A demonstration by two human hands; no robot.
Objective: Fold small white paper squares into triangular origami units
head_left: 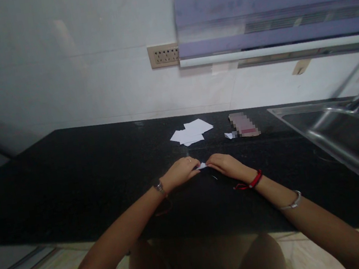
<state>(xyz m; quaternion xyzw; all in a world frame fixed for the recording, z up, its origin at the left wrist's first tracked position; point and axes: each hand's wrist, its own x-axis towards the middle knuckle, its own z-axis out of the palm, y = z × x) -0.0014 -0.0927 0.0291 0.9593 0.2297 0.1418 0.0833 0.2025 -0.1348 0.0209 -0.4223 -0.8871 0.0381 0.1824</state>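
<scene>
My left hand [181, 171] and my right hand [225, 165] meet over the black countertop [71, 177], fingers pinched together. Between their fingertips sits a small folded piece of white paper [201, 165], held by both hands just above or on the counter. A watch is on my left wrist; a red band and a thin bracelet are on my right arm. Most of the paper is hidden by my fingers.
A small pile of white paper sheets [192, 132] lies farther back on the counter. Right of it are a blurred pinkish object [244, 124] and a tiny paper scrap [229, 135]. A steel sink [342, 137] fills the right side. A wall socket [163, 56] is behind.
</scene>
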